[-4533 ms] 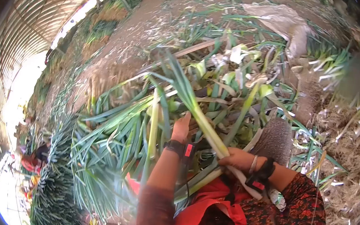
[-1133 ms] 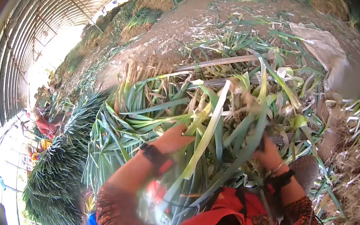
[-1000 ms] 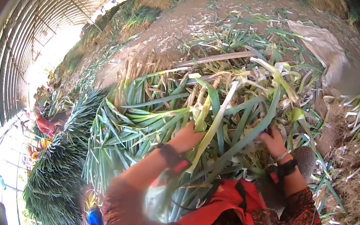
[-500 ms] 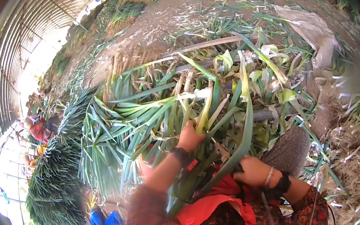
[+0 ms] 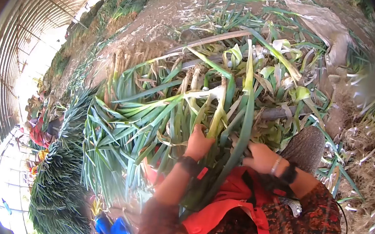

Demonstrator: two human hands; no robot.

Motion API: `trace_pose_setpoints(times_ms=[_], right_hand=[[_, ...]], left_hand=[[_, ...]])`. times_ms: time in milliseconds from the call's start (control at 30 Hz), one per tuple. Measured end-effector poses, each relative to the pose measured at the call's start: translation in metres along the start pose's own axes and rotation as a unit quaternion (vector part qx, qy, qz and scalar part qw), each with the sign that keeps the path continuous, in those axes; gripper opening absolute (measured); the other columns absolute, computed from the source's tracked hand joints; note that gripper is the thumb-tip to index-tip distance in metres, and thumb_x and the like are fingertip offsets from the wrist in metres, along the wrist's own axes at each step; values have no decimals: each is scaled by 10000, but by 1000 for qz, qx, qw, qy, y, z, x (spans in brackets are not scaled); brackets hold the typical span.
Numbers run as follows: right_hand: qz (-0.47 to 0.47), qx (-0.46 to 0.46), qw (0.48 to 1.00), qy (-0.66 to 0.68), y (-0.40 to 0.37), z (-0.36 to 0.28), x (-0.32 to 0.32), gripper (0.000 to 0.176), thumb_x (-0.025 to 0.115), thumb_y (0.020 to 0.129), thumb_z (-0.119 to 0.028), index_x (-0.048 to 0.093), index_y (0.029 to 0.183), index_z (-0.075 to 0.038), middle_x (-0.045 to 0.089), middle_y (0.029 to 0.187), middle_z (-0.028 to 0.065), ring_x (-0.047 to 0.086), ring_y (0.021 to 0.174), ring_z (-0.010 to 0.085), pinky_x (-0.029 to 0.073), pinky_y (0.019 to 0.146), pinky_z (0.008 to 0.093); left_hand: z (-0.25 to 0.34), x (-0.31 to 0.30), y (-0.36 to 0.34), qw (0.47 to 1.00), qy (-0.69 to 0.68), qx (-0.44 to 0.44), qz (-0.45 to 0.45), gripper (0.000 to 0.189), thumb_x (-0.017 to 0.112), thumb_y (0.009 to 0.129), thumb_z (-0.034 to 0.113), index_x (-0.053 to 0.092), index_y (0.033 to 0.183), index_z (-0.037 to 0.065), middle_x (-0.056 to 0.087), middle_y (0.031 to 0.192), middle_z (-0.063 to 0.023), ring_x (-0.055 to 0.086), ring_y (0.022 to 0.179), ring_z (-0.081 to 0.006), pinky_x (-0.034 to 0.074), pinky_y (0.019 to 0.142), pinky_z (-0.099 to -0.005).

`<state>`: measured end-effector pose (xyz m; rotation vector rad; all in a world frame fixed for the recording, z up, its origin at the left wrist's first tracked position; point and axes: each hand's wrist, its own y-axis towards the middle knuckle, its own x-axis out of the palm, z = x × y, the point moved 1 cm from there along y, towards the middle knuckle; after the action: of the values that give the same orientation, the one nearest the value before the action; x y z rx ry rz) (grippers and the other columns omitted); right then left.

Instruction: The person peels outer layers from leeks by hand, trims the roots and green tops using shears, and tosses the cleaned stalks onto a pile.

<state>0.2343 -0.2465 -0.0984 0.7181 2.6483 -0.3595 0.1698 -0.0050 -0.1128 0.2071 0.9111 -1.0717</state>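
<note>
My left hand [image 5: 199, 144] is closed around the lower part of a leek [image 5: 218, 118] that stands among other stalks in front of me. A long green leaf [image 5: 238, 146] arches down from it towards my lap, between my hands. My right hand [image 5: 261, 158] is on the other side of this leaf with its fingers curled in. The leaf partly covers its fingertips, so what they hold cannot be made out. A heap of leeks with spread green leaves [image 5: 119, 127] lies to the left of my left hand.
Peeled leaves and scraps [image 5: 283, 86] lie ahead, over dark bars. A pale sheet [image 5: 322, 26] is at the far right. Rooty leeks [image 5: 373, 147] are piled on the right, and a tall stack of green tops [image 5: 60, 195] stands left. Another person [image 5: 40, 132] is farther left.
My right hand has moved up and slightly left, closer to the stalks. The long leaf has shifted left with its lower part. My left hand keeps its grip in nearly the same place.
</note>
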Motion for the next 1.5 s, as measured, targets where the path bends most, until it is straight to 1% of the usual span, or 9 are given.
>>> trace_pose_setpoints(times_ms=[100,233,567,800,1100,1200,1233,1267,1500], right_hand=[[-55,-2,994,-92,-43,-6,-1,516,682,769,-209,536,1240,-60,598,1105,241,574,1031,411,462,914,441],[-79,-23,996,-42,-61,-32,-1,509,680,758,-197,534,1224,-52,530,1194,273,506,1122,424,424,972,433],[32,37,992,-114,-12,-24,-3,520,678,754,-167,500,1234,-71,586,1020,258,578,934,447,483,840,473],[106,60,968,-219,49,13,-2,418,646,782,-205,540,1045,103,599,949,303,619,880,443,518,780,465],[177,77,946,-261,145,50,-32,242,569,797,-86,601,996,48,622,958,277,619,892,426,510,814,458],[160,-14,972,-170,107,20,-37,227,578,855,-162,638,1028,-27,645,968,245,634,885,400,518,796,444],[135,34,974,-180,86,1,-36,255,601,850,-196,640,1066,-66,648,947,234,632,881,389,507,807,444],[163,-60,975,-138,75,6,-29,307,626,838,-230,630,1091,-56,647,919,246,631,864,396,504,796,454],[84,58,969,-224,109,15,-31,363,658,766,-177,574,1045,41,632,904,275,619,864,428,506,788,466]], left_hand=[[-8,14,5,998,52,29,10,510,684,729,179,468,1148,-17,613,1012,-271,612,948,-420,490,832,-459],[-1,30,3,995,92,17,34,421,645,777,171,448,1105,-5,599,984,-290,598,935,-462,488,808,-506],[6,41,-3,990,132,28,48,311,581,837,156,433,1056,-7,570,998,-312,597,922,-473,499,801,-507],[5,41,-6,990,134,30,40,347,603,781,103,432,1063,-6,565,1009,-313,594,929,-477,499,814,-494],[9,27,-5,998,61,6,1,421,687,710,163,492,1044,-5,624,996,-281,616,943,-434,499,819,-465],[-4,14,1,999,8,1,-31,489,729,685,212,522,1064,-19,641,1011,-258,633,941,-396,504,826,-427],[-10,13,4,999,-12,4,-41,514,742,678,228,532,1074,-24,645,1017,-249,640,940,-382,506,829,-413],[-14,11,7,999,-22,4,-45,539,751,675,238,533,1091,-27,648,1014,-240,643,938,-368,506,832,-405],[-27,13,21,996,-35,-20,-78,586,771,676,248,541,1139,-29,653,1019,-207,648,943,-305,506,833,-368]])
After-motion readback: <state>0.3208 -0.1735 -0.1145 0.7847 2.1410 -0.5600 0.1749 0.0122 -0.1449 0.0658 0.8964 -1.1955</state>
